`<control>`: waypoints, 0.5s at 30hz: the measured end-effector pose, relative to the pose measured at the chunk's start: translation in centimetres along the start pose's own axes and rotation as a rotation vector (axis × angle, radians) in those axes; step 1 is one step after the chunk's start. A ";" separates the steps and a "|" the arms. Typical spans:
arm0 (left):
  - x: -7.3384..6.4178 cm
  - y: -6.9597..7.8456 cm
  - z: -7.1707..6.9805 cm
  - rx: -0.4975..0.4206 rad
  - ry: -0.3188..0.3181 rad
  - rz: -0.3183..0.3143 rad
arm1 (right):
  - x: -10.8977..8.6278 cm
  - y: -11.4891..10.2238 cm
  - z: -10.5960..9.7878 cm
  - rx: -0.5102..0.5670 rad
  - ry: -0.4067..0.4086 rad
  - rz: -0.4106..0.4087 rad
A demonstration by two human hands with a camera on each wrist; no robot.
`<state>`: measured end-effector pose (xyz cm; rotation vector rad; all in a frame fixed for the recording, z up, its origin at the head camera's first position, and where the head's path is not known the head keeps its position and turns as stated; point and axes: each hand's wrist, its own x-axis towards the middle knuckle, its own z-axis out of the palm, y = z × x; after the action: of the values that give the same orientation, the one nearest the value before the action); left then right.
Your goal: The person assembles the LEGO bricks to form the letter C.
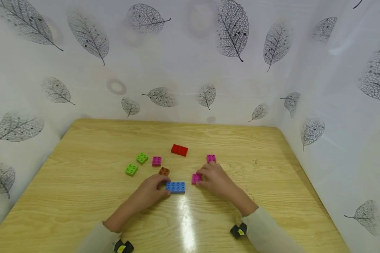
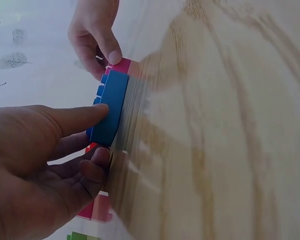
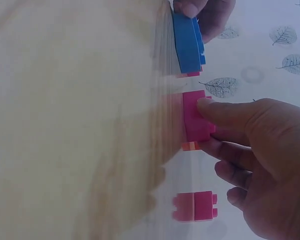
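On the wooden tabletop, my left hand (image 1: 148, 191) pinches the left end of a long blue building brick (image 1: 176, 187), its studs facing up. In the left wrist view the thumb lies along the side of the blue brick (image 2: 111, 107). To the right, my right hand (image 1: 218, 181) holds a small pink brick (image 1: 195, 179) between thumb and fingers. The right wrist view has the thumb on the side of that pink brick (image 3: 193, 116). The two bricks stand apart. A brown brick (image 1: 164, 171) sits just behind the blue one, partly hidden by the left hand.
A second pink brick (image 1: 211, 158) lies beyond the right hand, and another pink brick (image 1: 156, 161) is at the centre left. Farther back is a long red brick (image 1: 179, 150). Two green bricks (image 1: 142, 158) lie on the left. A leaf-patterned curtain (image 1: 183, 70) borders the table (image 1: 114, 140).
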<state>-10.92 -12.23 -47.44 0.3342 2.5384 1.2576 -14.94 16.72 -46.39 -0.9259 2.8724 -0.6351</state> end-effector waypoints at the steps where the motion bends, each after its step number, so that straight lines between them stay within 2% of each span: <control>1: 0.1 0.0 0.1 -0.003 -0.002 -0.001 | -0.1 -0.1 0.0 0.000 -0.004 0.001; 9: 0.2 0.4 0.4 -0.008 -0.003 0.006 | -0.5 -0.6 0.2 -0.029 0.015 -0.048; 15: 0.1 0.7 0.7 -0.008 0.028 0.010 | -0.8 -0.6 0.4 -0.002 0.004 -0.052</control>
<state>-10.74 -11.27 -47.35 0.3307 2.5578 1.2844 -13.86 16.57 -46.54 -1.0041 2.8620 -0.6388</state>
